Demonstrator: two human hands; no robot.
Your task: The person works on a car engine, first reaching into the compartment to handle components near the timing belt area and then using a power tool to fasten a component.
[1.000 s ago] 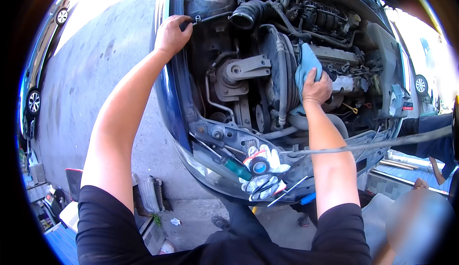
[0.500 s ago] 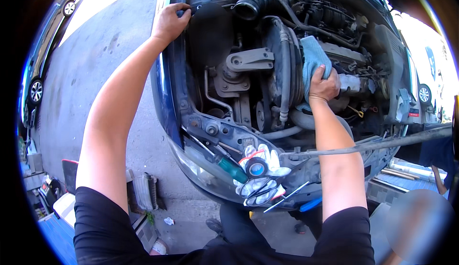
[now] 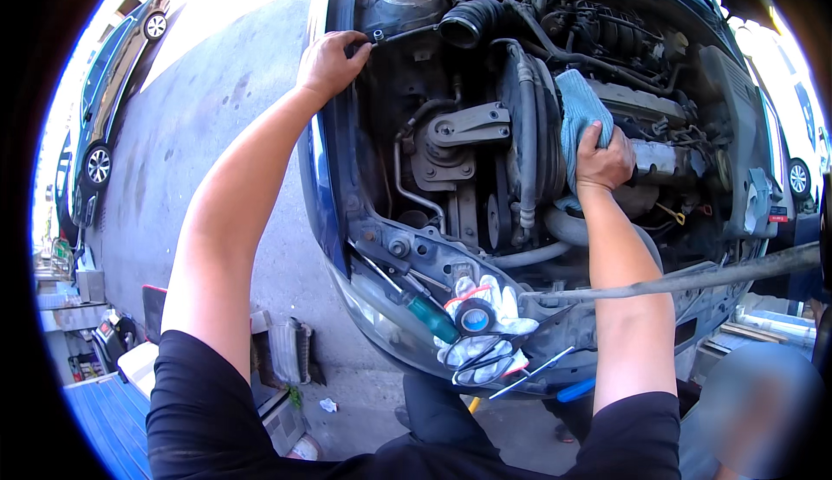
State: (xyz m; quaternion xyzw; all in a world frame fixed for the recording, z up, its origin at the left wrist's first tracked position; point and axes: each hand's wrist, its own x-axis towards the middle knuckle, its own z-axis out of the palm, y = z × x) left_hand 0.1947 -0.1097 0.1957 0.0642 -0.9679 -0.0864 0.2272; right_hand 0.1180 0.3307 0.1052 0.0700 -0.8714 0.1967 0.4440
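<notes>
At the car's left wing edge, my left hand [image 3: 332, 66] has its fingers curled at the rim beside a small bolt [image 3: 379, 36]. Something dark shows at its fingertips, too small to name. My right hand [image 3: 605, 159] grips a folded light-blue cloth [image 3: 582, 114] against the engine, beside the ribbed hoses and belt cover. Between my hands lie a grey metal engine mount [image 3: 468, 129] and an open-ended black ribbed air hose [image 3: 468, 23].
On the front edge lie a green-handled screwdriver [image 3: 431, 317], white work gloves [image 3: 511, 311], black tape [image 3: 475, 317], a thin metal rod [image 3: 533, 372] and a blue handle [image 3: 576, 391]. A long prop rod [image 3: 693, 282] crosses above my right forearm. Another person [image 3: 754, 419] is blurred at lower right.
The whole view has shifted, so the car sits further right and lower. Both hands keep their places on the car. A dark blurred patch beside my left hand no longer shows.
</notes>
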